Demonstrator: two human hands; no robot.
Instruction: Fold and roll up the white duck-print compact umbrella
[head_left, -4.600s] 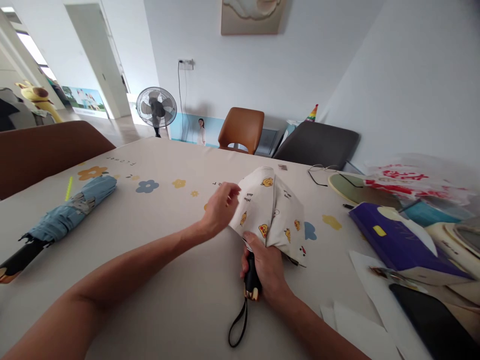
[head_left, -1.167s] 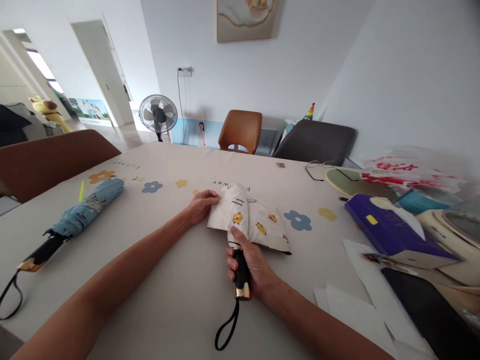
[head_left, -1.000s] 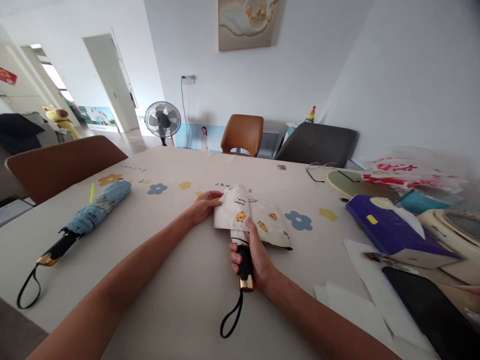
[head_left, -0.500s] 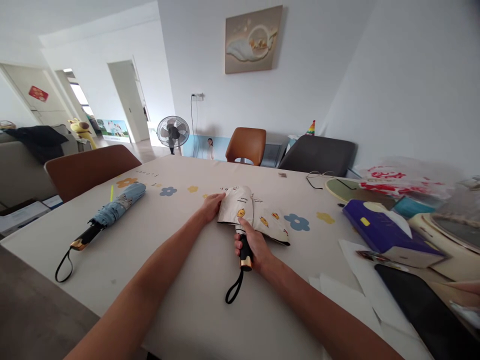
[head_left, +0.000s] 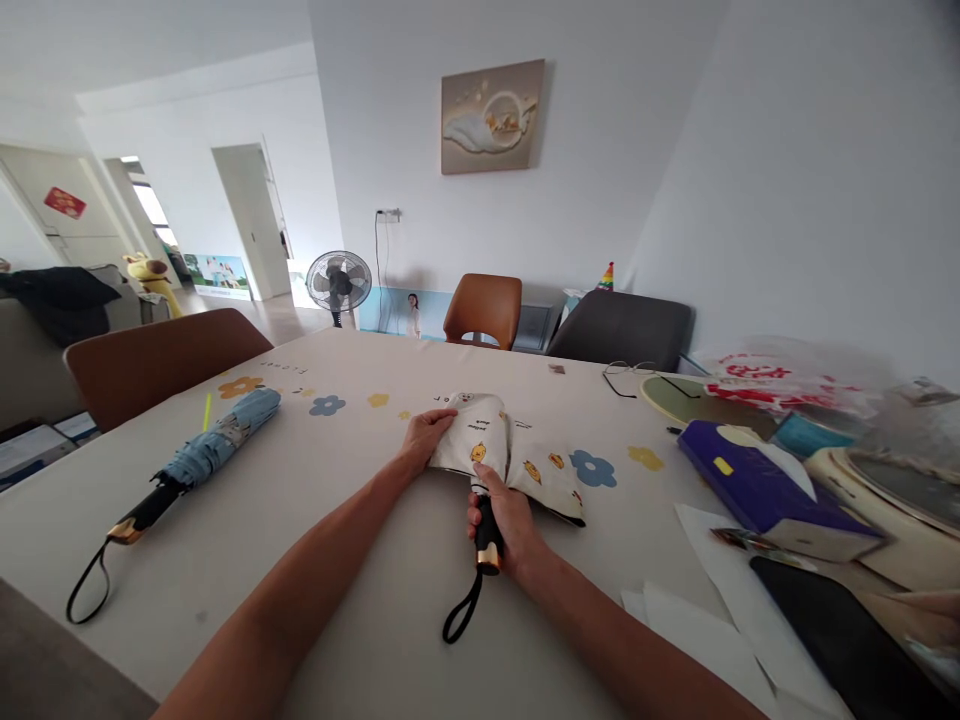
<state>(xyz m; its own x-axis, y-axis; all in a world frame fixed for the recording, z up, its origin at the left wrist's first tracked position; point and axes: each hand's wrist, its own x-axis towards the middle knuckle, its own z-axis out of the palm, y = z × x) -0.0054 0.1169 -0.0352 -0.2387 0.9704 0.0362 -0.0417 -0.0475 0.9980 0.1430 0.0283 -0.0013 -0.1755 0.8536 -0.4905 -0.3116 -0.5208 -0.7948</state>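
Note:
A cream folding umbrella [head_left: 480, 440] with yellow duck prints lies in front of me, its canopy collapsed and partly loose, one flap spread to the right. My right hand [head_left: 514, 515] is wrapped round its black handle, thumb up by the shaft. The fingers of my left hand [head_left: 427, 438] pinch the left edge of the canopy; the fingertips are partly hidden. The wrist strap hangs from the handle's gold end toward me. Over to the left lies a rolled blue umbrella [head_left: 214, 445] with a black handle and strap.
On the right of the table [head_left: 360, 620] lie a purple tissue box [head_left: 757, 480], a black phone-like slab [head_left: 840, 630], white papers [head_left: 697, 640], glasses [head_left: 630, 375] and a plastic bag [head_left: 795, 375]. Chairs [head_left: 484, 308] stand around it; a fan [head_left: 339, 282] is behind.
The view has tilted up slightly, so everything sits lower in the picture. Both hands keep their hold on the cream umbrella, and its canopy has shifted only slightly.

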